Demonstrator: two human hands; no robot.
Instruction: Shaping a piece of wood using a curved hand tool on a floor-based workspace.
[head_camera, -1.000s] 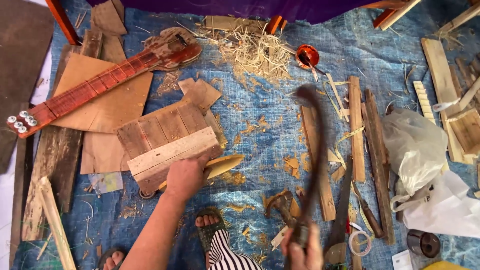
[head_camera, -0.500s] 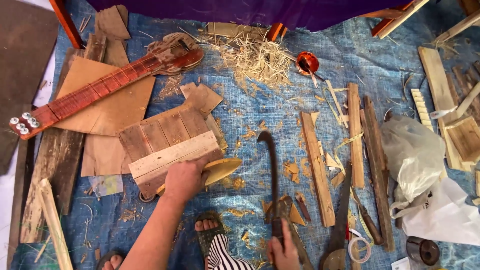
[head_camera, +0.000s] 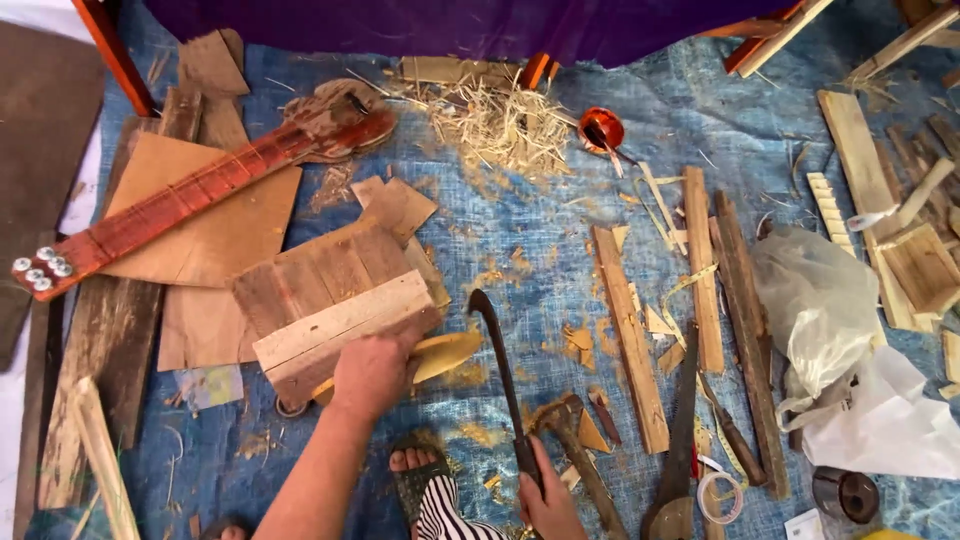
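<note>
The curved blade (head_camera: 497, 360) has swung down from its raised position, tip now near the pale wood piece (head_camera: 440, 352) mid-tarp; right hand (head_camera: 545, 495) clenches its handle, left hand (head_camera: 372, 372) apparently pins the piece.

- One view only, from a camera on the person's head, so no second view shares the scene.
- It looks steeply down and forward at a blue tarp (head_camera: 520, 230) on the floor.
- Near edge: the left hand (head_camera: 372, 372), right hand (head_camera: 548, 500) and a sandalled foot (head_camera: 420, 475).
- Far edge: purple cloth (head_camera: 450, 25).
- It sits fairly close, within arm's reach.
</note>
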